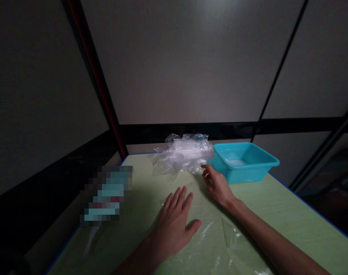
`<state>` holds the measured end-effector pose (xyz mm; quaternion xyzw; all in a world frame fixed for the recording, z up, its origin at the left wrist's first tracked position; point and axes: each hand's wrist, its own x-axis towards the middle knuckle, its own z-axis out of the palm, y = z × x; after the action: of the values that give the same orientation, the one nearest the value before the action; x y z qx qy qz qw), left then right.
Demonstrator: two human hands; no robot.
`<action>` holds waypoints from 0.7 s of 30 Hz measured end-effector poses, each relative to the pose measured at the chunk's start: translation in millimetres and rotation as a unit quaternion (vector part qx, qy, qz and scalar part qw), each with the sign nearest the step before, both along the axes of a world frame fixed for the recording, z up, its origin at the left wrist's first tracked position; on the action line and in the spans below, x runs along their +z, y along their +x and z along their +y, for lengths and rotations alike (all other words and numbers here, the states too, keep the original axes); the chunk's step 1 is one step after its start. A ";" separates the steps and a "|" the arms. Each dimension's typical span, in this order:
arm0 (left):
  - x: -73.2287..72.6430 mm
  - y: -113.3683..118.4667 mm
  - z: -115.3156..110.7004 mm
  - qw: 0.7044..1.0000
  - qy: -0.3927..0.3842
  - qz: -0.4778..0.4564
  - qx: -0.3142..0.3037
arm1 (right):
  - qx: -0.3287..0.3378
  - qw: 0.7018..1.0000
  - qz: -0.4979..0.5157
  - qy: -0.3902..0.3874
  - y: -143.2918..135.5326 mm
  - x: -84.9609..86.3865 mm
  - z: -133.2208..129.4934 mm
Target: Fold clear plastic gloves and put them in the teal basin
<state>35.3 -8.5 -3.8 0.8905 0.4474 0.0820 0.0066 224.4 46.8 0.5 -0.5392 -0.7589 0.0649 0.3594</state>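
My left hand (pixel 175 225) lies flat with its fingers spread, over a clear plastic bag (pixel 208 233) on the pale green table. Much of that bag is hard to make out against the tabletop. Farther forward, my right hand (pixel 218 187) has loosely curled fingers with gaps between them, and nothing shows in its grasp. Its fingertips are close to a heap of crumpled clear plastic bags (pixel 188 152) at the table's far edge. Just right of that hand stands a turquoise plastic basin (pixel 246 173), with something whitish at its bottom.
On the left side of the table (pixel 288 214) lies a blurred-out, bluish item (pixel 109 193), with a pale strip (pixel 90 240) sticking out toward me. Panelled walls (pixel 185 68) with a black band rise directly behind and to the left.
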 end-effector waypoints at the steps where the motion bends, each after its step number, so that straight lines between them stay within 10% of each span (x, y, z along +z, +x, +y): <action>1: -0.7 -0.2 0.3 1.000 0.001 0.000 0.005 | -0.003 1.000 -0.019 0.004 -0.2 2.1 -1.3; 8: -6.2 -3.2 9.6 0.995 0.027 0.011 0.098 | 0.096 0.969 -0.228 -0.011 -13.7 18.1 -18.7; 21: 0.6 -9.6 16.4 0.982 0.109 0.009 0.157 | 0.195 0.946 -0.248 -0.075 -21.8 7.4 -34.9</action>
<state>25.7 7.9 -3.3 0.8053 0.5701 0.1219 -0.1077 202.7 12.0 7.9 -0.4054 -0.9071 0.0551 0.0986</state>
